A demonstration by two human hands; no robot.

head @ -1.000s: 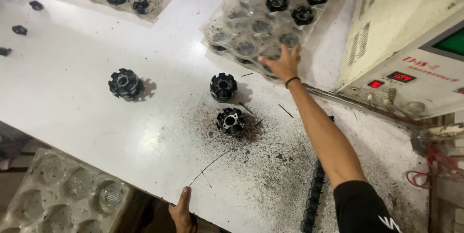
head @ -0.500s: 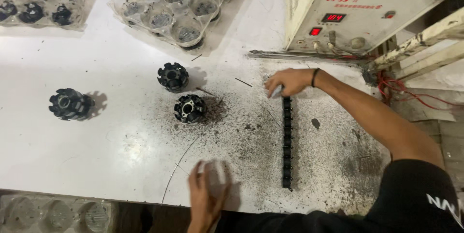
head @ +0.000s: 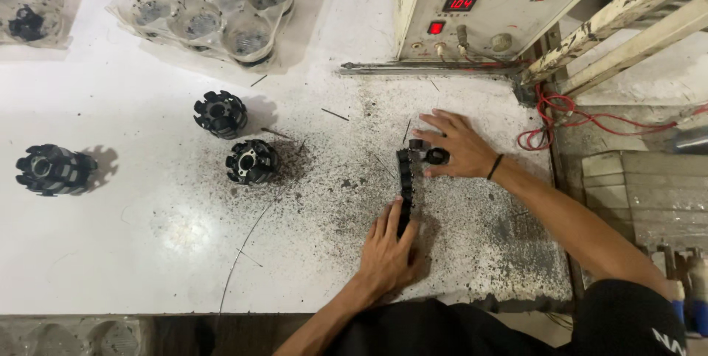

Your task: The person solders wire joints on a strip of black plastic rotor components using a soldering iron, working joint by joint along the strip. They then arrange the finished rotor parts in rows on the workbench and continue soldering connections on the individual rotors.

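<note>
A row of small black parts [head: 405, 179] lies lined up on the dirty white table [head: 147, 238]. My left hand [head: 389, 251] rests flat on the near end of the row, fingers pressing it down. My right hand [head: 456, 146] is at the far end, its fingers around a small black ring-shaped part [head: 436, 155] that touches the top of the row. Three black toothed round parts stand to the left: one [head: 220, 114], one [head: 252, 162] amid black dust, and one [head: 55, 169] far left.
A cream machine box [head: 479, 2] with red displays stands at the back right, red wires [head: 560, 123] beside it. Clear plastic trays [head: 206, 9] with round cups sit at the back left, some holding black parts. The table's front edge is close to my body.
My left hand moved up from the table's front edge onto the near end of the row. My right hand stayed at the far end. The view shifted left and lower.
</note>
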